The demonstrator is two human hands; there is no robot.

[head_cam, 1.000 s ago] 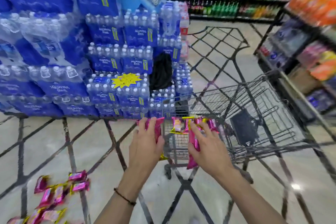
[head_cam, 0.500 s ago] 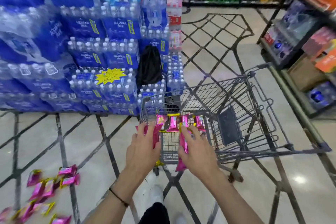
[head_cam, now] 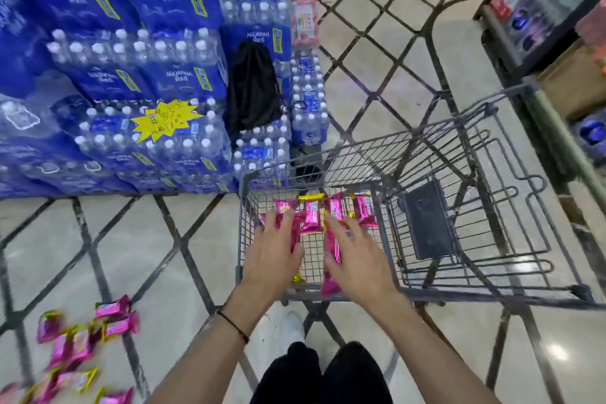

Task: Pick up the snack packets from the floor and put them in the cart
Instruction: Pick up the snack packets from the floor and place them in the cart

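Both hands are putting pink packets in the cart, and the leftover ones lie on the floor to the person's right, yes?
Not quite. The head view shows the leftover packets on the floor to the person's left. The left hand and right hand are indeed putting pink packets in the cart.

Both arms reach forward and down, forearms bare, converging slightly. Left hand (head_cam: pixel 273 256) palm down, fingers (head_cam: pixel 272 223) spread and slightly bent, thumb tucked inward, holds pink packet (head_cam: pixel 296 228) under palm. Thin dark cord (head_cam: pixel 234 326) round left wrist. Right hand (head_cam: pixel 355 259) palm down just beside left, not touching; fingers (head_cam: pixel 337 226) nearly straight and fanned, thumb pinches packet strip (head_cam: pixel 331 285) against palm, strip's end hanging below heel of hand. Wrists level, roughly straight. Legs in black below arms.
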